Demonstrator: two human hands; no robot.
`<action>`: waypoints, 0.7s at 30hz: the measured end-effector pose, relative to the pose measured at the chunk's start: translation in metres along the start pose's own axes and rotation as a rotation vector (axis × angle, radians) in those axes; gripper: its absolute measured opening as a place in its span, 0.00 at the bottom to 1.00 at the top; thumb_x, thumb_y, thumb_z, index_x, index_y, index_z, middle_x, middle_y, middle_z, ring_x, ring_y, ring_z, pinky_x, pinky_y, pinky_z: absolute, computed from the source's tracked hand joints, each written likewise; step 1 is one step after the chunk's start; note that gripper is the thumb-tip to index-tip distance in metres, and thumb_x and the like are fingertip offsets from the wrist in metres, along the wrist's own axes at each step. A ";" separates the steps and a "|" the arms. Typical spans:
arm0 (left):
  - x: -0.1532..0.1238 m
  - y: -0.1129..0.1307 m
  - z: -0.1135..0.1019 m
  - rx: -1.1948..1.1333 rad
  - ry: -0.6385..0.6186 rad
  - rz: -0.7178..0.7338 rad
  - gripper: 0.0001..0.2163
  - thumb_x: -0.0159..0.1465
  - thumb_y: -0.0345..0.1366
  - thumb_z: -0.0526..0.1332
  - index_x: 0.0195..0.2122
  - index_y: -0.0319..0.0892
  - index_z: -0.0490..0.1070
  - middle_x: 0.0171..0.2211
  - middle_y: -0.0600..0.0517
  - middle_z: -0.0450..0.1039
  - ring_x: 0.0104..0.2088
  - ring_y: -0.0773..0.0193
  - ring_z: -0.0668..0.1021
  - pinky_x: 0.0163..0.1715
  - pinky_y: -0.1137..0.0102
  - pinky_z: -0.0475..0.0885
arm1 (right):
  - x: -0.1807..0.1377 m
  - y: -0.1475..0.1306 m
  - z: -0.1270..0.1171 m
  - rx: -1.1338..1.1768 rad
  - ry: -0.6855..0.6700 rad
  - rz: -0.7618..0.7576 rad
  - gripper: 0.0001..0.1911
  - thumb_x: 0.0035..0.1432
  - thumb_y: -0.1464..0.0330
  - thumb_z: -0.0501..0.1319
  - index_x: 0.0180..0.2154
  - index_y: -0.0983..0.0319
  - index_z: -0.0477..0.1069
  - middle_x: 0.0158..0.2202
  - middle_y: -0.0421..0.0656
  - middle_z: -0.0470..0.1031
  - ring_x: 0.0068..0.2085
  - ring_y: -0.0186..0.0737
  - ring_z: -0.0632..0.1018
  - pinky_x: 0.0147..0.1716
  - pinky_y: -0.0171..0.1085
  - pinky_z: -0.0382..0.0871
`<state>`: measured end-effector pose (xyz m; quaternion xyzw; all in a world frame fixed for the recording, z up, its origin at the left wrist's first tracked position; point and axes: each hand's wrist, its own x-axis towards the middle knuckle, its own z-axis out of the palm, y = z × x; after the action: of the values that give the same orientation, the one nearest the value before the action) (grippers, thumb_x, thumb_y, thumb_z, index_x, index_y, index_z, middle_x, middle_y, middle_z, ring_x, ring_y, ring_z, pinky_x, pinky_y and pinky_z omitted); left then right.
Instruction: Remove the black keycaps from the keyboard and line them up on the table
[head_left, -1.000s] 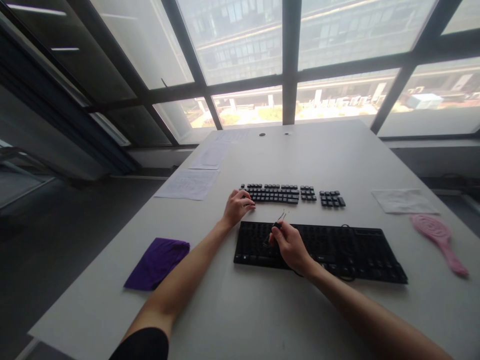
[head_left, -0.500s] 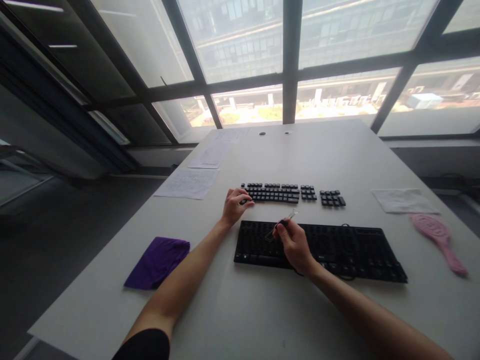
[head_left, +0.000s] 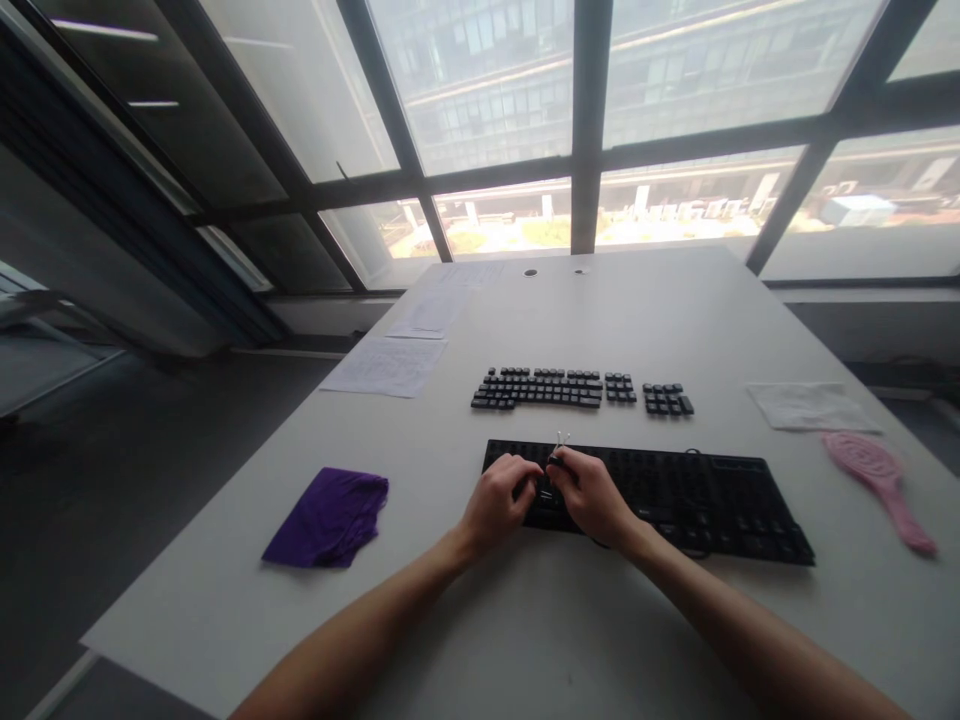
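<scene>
Black keyboard (head_left: 697, 505), looking stripped of its caps, lay flat and crosswise on the near part of the white table (head_left: 637, 320), with a dark cable looped over its middle. Small wire puller (head_left: 559, 443) with a dark grip was pinched in the right hand (head_left: 596, 495), thin metal loops sticking up over the keyboard's far edge, and the left hand (head_left: 499, 500) was curled just beside it on the keyboard's left end. Loose black keycaps (head_left: 540, 388) sat in neat rows, three groups, just beyond the keyboard and apart from it.

Loose keycaps (head_left: 577, 388) lie just behind the keyboard (head_left: 697, 505); the bare table strip between them gives passage.
</scene>
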<state>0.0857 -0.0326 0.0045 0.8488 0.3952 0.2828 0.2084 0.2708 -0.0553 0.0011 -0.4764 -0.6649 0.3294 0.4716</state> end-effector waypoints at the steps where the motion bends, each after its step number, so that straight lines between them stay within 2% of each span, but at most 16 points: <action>1: -0.001 -0.001 0.001 0.006 -0.005 0.008 0.07 0.66 0.29 0.55 0.38 0.43 0.73 0.35 0.49 0.74 0.38 0.59 0.74 0.40 0.65 0.70 | 0.000 0.000 0.001 -0.005 -0.014 -0.006 0.10 0.65 0.68 0.56 0.29 0.61 0.66 0.27 0.40 0.72 0.29 0.38 0.71 0.30 0.35 0.63; 5: 0.001 -0.003 0.001 0.017 -0.026 0.034 0.07 0.64 0.27 0.55 0.37 0.43 0.72 0.34 0.50 0.74 0.37 0.60 0.73 0.41 0.64 0.69 | 0.000 0.002 0.002 -0.057 -0.055 -0.039 0.10 0.65 0.69 0.56 0.29 0.60 0.65 0.27 0.39 0.71 0.29 0.37 0.70 0.31 0.34 0.61; 10: 0.001 0.001 -0.004 0.049 -0.123 0.095 0.06 0.60 0.25 0.57 0.32 0.43 0.70 0.34 0.50 0.73 0.38 0.58 0.72 0.39 0.64 0.69 | -0.003 0.002 0.002 -0.147 -0.130 -0.122 0.10 0.66 0.70 0.56 0.30 0.60 0.66 0.30 0.41 0.72 0.32 0.39 0.71 0.33 0.36 0.63; 15: 0.001 0.005 -0.010 0.048 -0.169 0.138 0.05 0.59 0.27 0.58 0.34 0.44 0.69 0.37 0.49 0.72 0.40 0.57 0.71 0.41 0.63 0.69 | -0.006 0.001 0.001 -0.222 -0.145 -0.187 0.10 0.67 0.71 0.55 0.31 0.60 0.66 0.31 0.42 0.71 0.33 0.39 0.71 0.33 0.36 0.63; 18: 0.002 0.006 -0.010 0.070 -0.196 0.160 0.04 0.58 0.30 0.61 0.35 0.44 0.69 0.36 0.49 0.72 0.39 0.57 0.71 0.42 0.63 0.69 | -0.008 0.002 0.002 -0.330 -0.176 -0.322 0.09 0.67 0.72 0.54 0.33 0.60 0.66 0.31 0.42 0.71 0.32 0.39 0.70 0.33 0.36 0.62; 21: 0.002 0.003 -0.008 0.128 -0.207 0.165 0.05 0.57 0.33 0.65 0.31 0.43 0.69 0.35 0.50 0.72 0.38 0.58 0.71 0.41 0.63 0.67 | -0.011 0.004 0.004 -0.437 -0.196 -0.480 0.09 0.67 0.73 0.53 0.32 0.60 0.66 0.30 0.42 0.70 0.31 0.39 0.68 0.32 0.37 0.61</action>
<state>0.0837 -0.0319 0.0132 0.9146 0.3174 0.1843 0.1695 0.2691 -0.0645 -0.0071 -0.3621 -0.8552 0.1031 0.3564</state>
